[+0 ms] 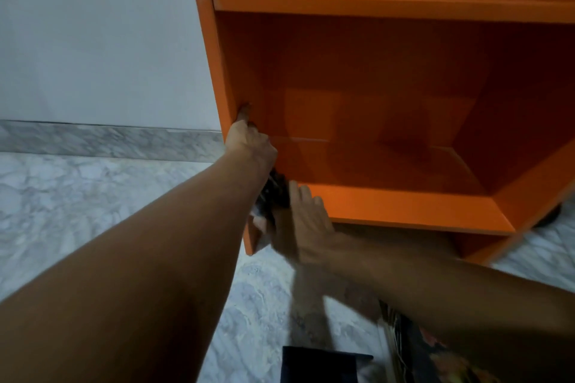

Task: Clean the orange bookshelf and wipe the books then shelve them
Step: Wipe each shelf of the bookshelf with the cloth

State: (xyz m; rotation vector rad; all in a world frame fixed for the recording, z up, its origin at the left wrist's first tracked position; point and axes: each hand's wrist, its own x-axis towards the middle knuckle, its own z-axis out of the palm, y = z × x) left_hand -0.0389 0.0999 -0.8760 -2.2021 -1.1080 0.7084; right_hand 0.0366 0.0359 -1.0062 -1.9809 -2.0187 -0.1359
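Wiping bookshelf (389,3) corner | left hand (249,141) grips its side | right hand (300,224) on cloth (273,193), grip blurred, cannot tell | risk: hard scrubbing could slide bookshelf on smooth floor (93,211)

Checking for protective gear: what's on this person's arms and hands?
Nothing shows. Both forearms are bare, with no sleeves in frame. The left hand and right hand wear no gloves, watch or bracelet; the right is too blurred to rule out rings.

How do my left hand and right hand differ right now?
The left hand is higher, sharp, gripping the side panel of the orange wooden bookshelf. The right hand is lower, motion-blurred, against a dark crumpled cloth by the bottom shelf; its grip is unclear. Both are at the left side.
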